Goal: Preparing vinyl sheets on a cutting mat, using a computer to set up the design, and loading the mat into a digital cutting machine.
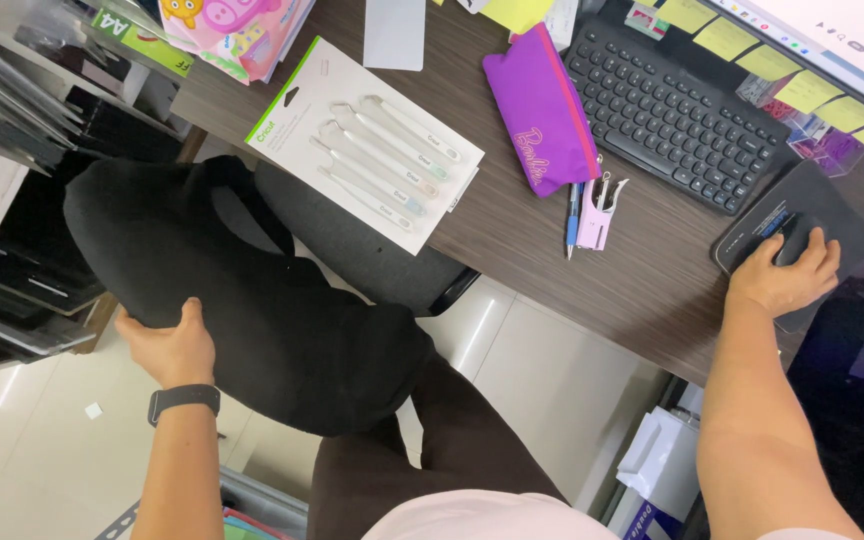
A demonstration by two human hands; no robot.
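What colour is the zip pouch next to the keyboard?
Purple with a pink zip edge; the pouch shows in the head view.

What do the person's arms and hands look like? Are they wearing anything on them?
Both arms are bare right down to the hands, with no gloves and no rings that I can see. The left hand has a black band, like a watch strap, round its wrist. The right hand wears nothing.

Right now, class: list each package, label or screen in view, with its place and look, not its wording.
Tool pack: flat white card, green corner, pale tools, on desk edge.
Sticky notes: yellow squares under the screen.
Screen: white, top right.
Paper pack: green label, top left shelf.
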